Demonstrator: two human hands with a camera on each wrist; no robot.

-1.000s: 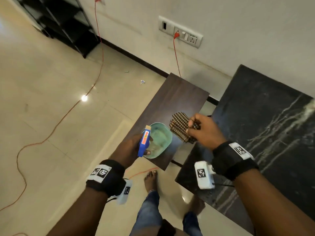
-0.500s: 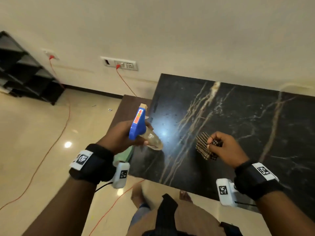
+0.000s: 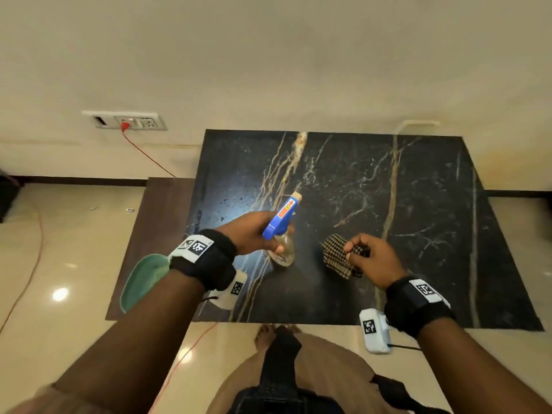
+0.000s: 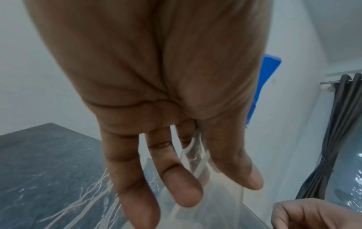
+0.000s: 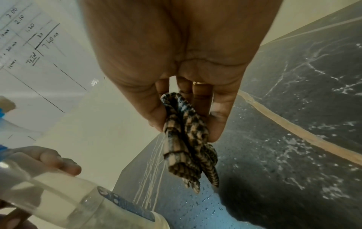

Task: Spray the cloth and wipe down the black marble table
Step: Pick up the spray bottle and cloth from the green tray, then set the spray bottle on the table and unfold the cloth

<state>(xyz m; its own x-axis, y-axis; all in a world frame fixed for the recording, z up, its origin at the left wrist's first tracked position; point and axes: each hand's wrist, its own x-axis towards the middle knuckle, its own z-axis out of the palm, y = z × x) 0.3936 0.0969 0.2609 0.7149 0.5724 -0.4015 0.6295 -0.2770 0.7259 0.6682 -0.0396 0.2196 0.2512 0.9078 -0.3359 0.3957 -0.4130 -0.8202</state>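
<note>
My left hand [image 3: 254,234] grips a clear spray bottle [image 3: 282,252] with a blue trigger head [image 3: 280,216], held above the black marble table [image 3: 418,204]. The bottle [image 5: 64,192] also shows at the lower left of the right wrist view, and its clear body [image 4: 195,193] lies behind my left fingers [image 4: 176,178]. My right hand [image 3: 370,258] pinches a folded brown-and-black checked cloth [image 3: 337,258] just right of the bottle, above the table's front half. The cloth [image 5: 186,147] hangs bunched from my thumb and fingers.
A lower brown side table [image 3: 149,228] adjoins the marble table on the left, with a green bowl [image 3: 140,282] partly behind my left forearm. A red cable [image 3: 149,156] runs from the wall socket [image 3: 125,121] down across the floor. My feet [image 3: 265,336] stand at the front edge.
The view has swung right, centring the marble table. Both hands moved over it; the bottle and the cloth have come closer together, still held the same way.
</note>
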